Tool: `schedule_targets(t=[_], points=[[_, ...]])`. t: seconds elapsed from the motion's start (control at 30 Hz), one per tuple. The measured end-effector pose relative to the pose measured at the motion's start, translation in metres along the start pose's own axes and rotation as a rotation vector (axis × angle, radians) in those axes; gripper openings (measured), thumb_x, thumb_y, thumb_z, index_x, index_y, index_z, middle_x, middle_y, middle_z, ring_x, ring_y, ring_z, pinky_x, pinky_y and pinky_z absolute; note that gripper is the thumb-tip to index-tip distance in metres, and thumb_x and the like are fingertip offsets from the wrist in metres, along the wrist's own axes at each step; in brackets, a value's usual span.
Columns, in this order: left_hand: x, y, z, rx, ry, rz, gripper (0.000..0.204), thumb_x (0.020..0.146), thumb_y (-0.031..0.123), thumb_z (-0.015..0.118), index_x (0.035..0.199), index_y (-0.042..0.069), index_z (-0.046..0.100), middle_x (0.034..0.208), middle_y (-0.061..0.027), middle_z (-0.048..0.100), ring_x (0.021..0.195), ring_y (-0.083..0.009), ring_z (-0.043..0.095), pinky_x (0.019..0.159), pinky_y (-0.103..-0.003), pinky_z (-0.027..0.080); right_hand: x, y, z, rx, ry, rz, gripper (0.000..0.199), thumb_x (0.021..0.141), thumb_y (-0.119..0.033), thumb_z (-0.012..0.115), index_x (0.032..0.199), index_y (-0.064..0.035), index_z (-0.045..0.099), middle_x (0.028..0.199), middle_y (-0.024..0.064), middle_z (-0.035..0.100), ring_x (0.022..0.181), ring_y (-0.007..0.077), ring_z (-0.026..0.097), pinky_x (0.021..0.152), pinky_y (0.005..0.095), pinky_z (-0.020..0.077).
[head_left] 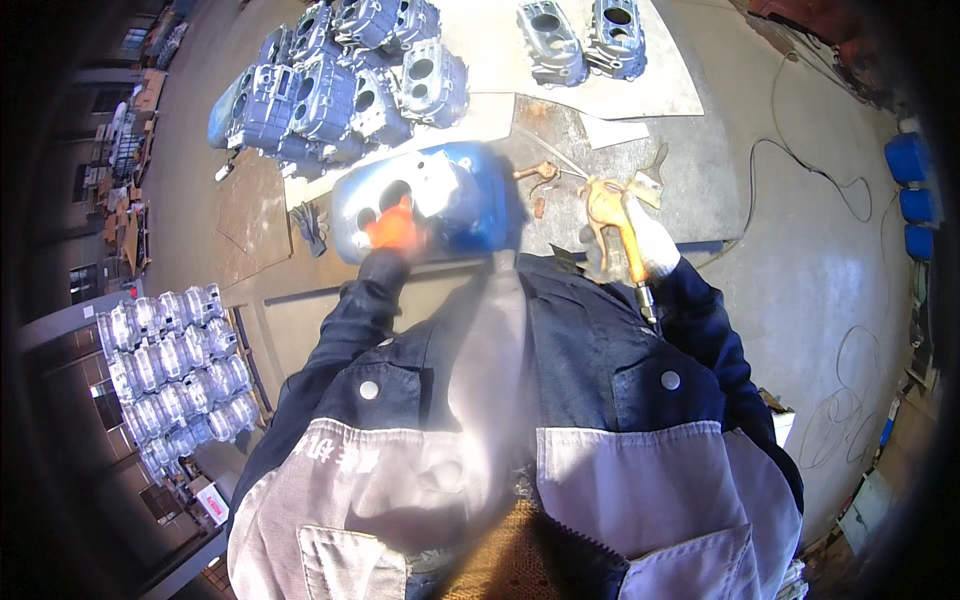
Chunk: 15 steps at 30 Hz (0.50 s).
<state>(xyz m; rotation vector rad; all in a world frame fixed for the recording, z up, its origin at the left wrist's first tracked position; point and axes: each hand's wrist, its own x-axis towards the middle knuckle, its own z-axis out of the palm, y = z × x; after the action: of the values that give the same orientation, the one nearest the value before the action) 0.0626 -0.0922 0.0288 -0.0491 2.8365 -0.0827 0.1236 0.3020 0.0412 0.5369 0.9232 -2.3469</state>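
Observation:
A silvery metal housing (435, 190) with round bores lies brightly lit on a blue plastic bin or block (489, 205) at the near edge of the table. My left hand (394, 230), in an orange glove, grips the housing by its bores; the fingers are slightly blurred and partly hidden. To the right, my right hand (652, 238), in a pale glove, is closed around the handle of an orange air tool (628, 240). A metal hose fitting (646, 298) hangs from the tool's lower end. The tool is apart from the housing.
Several grey metal housings (322, 95) are massed at the far left of the table, two more (618, 40) at the far right. A hammer-like tool (540, 172) and dark gloves (308, 228) lie nearby. Hose (775, 145) trails rightward; stacked shiny castings (180, 375) stand left.

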Motion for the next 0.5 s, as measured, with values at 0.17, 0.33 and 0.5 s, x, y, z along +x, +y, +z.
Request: schedule_targets(t=[0.17,0.33,0.5], points=[[0.001,-0.041,0.009,-0.057,-0.012,0.358,0.038,0.068,0.022,0.076,0.098,0.006,0.061,0.084,-0.0233,0.062,0.086,-0.0453,0.059,0.073,-0.051,0.048,0.014,0.006,0.058,-0.234,0.228,-0.167,0.042,0.100,-0.037,0.049,0.120,-0.0021,0.060,0.105,0.0032,0.066,0.088,0.0077,0.059,0.074,0.0217,0.0465],[0.036,-0.078,0.032,-0.157,0.065,0.504,0.038,0.065,0.014,0.073,0.099,0.001,0.065,0.090,-0.0251,0.064,0.091,-0.0437,0.061,0.080,-0.046,0.050,0.016,0.014,0.070,-0.031,0.066,-0.243,0.032,0.096,-0.026,0.058,0.117,-0.0024,0.062,0.098,0.0010,0.066,0.080,0.0069,0.060,0.068,0.0222,0.0473],[0.073,-0.099,-0.011,-0.341,0.006,0.366,0.051,0.074,0.036,0.070,0.115,0.008,0.061,0.102,-0.0233,0.065,0.095,-0.0424,0.061,0.080,-0.046,0.050,0.009,0.023,0.043,0.035,0.090,-0.118,0.029,0.095,-0.022,0.059,0.114,-0.0008,0.059,0.101,0.0078,0.063,0.099,0.0136,0.059,0.087,0.0288,0.0466]])
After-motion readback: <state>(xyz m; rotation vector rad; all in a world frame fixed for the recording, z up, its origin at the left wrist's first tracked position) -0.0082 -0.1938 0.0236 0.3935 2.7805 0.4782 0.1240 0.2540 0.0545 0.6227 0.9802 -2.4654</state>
